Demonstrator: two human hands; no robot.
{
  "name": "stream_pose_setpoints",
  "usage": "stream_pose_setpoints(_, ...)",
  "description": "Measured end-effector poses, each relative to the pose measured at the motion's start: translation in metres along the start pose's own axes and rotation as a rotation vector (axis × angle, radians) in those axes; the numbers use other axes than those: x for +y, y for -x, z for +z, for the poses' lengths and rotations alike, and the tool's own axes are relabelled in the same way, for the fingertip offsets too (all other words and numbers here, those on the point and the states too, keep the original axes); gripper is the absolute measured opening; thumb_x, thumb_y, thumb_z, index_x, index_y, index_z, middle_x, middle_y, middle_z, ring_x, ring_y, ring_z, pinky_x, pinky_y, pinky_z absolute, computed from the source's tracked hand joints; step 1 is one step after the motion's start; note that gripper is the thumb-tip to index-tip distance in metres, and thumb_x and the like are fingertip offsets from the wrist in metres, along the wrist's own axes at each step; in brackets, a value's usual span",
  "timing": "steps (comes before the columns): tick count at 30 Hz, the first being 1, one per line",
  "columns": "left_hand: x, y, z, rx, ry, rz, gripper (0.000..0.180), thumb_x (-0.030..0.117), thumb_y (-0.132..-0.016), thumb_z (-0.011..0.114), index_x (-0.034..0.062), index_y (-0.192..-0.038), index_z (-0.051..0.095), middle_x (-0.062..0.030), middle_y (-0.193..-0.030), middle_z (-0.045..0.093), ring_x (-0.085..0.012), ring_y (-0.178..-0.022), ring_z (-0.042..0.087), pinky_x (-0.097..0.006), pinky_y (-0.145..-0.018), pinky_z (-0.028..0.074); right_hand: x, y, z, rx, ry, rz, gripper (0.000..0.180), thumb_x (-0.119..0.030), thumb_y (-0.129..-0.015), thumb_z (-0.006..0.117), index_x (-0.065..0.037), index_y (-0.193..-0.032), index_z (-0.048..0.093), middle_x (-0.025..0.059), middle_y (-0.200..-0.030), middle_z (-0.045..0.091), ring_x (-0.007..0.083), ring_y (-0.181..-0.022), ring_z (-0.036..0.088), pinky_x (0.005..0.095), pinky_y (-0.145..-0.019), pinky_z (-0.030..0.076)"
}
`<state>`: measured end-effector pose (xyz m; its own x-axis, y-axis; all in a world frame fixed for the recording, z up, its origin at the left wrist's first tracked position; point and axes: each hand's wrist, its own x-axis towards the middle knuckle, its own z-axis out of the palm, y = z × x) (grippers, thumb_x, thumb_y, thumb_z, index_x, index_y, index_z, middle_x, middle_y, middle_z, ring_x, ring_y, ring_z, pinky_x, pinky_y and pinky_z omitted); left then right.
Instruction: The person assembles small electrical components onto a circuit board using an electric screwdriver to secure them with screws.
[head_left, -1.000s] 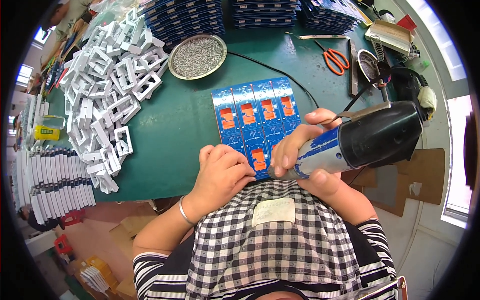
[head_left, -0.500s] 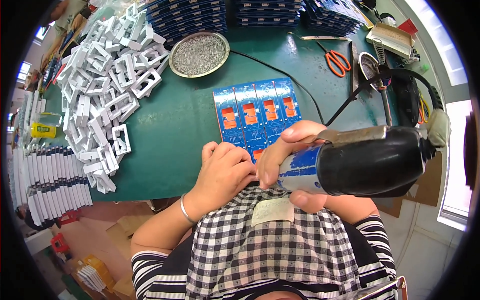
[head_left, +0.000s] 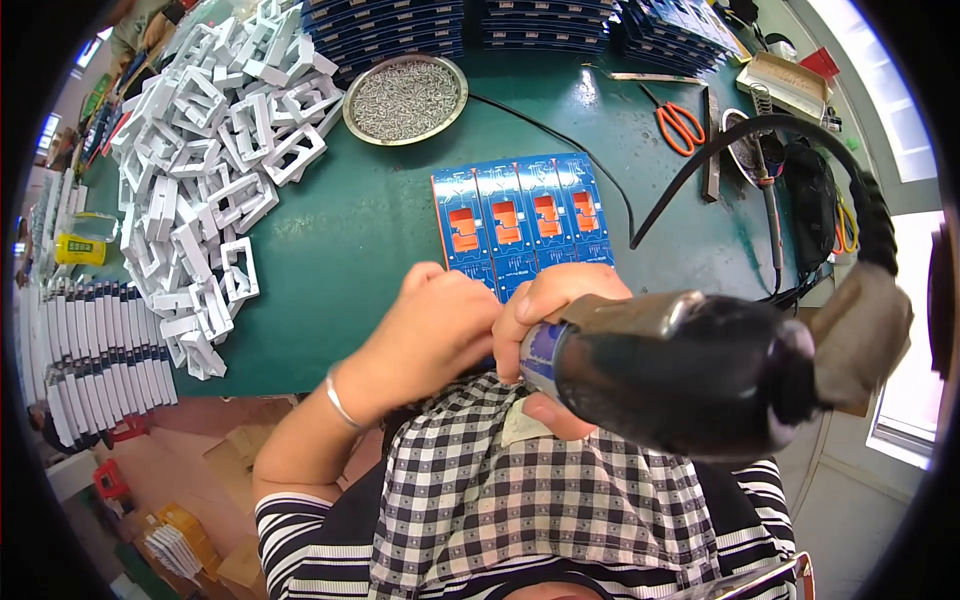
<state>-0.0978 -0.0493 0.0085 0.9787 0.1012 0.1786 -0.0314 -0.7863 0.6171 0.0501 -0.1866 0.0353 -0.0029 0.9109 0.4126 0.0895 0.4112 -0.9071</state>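
Note:
In my right hand (head_left: 550,315) is a black electric screwdriver (head_left: 680,375) with a worn blue-and-white front collar. It lies tilted, its back end toward the lower right and its tip hidden behind my hands. Close beside it, my left hand (head_left: 445,315) is closed with curled fingers at the near edge of a blue circuit board panel (head_left: 508,262). What those fingers hold, if anything, is hidden. The panel lies on the green table with cutouts showing orange underneath. My hands cover its near part.
A round metal dish of screws (head_left: 405,100) stands beyond the panel. White plastic frames (head_left: 215,190) are heaped at the left. Stacked blue boards (head_left: 385,35) line the back. Orange-handled scissors (head_left: 680,128) and a soldering iron (head_left: 771,225) lie right; the screwdriver's cable (head_left: 740,130) arches there.
The screwdriver's back end has swung down toward me, and its cable has shifted. My right hand has moved slightly left and down. My left hand remains closed beside it.

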Motion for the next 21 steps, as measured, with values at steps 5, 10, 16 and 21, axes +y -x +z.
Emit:
stream_pose_setpoints(5, -0.026, -0.022, -0.058, 0.260, -0.060, -0.029, 0.012, 0.014, -0.077, 0.069, 0.0092, -0.087, 0.066, -0.0053, -0.083, 0.063, -0.0266, -0.082, 0.059, -0.037, -0.073, 0.044, 0.011, -0.007, 0.012, 0.118, 0.078, -0.078, 0.078, -0.036, -0.054, 0.089, 0.001, -0.114, 0.056, 0.0134, -0.105, 0.062, 0.0278, -0.087, 0.065, 0.0341, -0.077, 0.052)
stream_pose_setpoints(10, -0.108, -0.054, -0.080, 0.409, -0.355, -0.137, 0.014, 0.018, -0.083, 0.063, 0.0069, -0.090, 0.068, -0.0102, -0.086, 0.063, -0.0299, -0.087, 0.060, -0.039, -0.077, 0.047, 0.014, -0.010, 0.022, 0.087, 0.020, -0.058, 0.077, -0.035, -0.055, 0.088, 0.001, -0.115, 0.055, 0.0137, -0.106, 0.061, 0.0276, -0.088, 0.066, 0.0337, -0.077, 0.052)
stream_pose_setpoints(16, -0.157, -0.115, -0.068, 0.273, -0.675, -0.269, 0.016, 0.023, -0.081, 0.065, 0.0156, -0.095, 0.071, -0.0084, -0.094, 0.066, -0.0287, -0.095, 0.062, -0.043, -0.080, 0.049, 0.014, -0.014, -0.001, 0.129, -0.320, 0.055, 0.065, -0.021, -0.073, 0.077, -0.004, -0.122, 0.037, 0.0124, -0.075, 0.060, 0.0222, -0.063, 0.063, 0.0330, -0.061, 0.053)
stream_pose_setpoints(21, -0.147, -0.130, -0.070, 0.124, -0.661, -0.377, 0.011, 0.023, -0.082, 0.065, 0.0160, -0.088, 0.069, -0.0071, -0.092, 0.067, -0.0284, -0.093, 0.063, -0.043, -0.077, 0.049, 0.012, 0.000, -0.017, 0.382, -0.619, 0.057, 0.069, -0.028, -0.075, 0.075, -0.004, -0.124, 0.032, 0.0142, -0.081, 0.060, 0.0253, -0.067, 0.063, 0.0369, -0.064, 0.053)
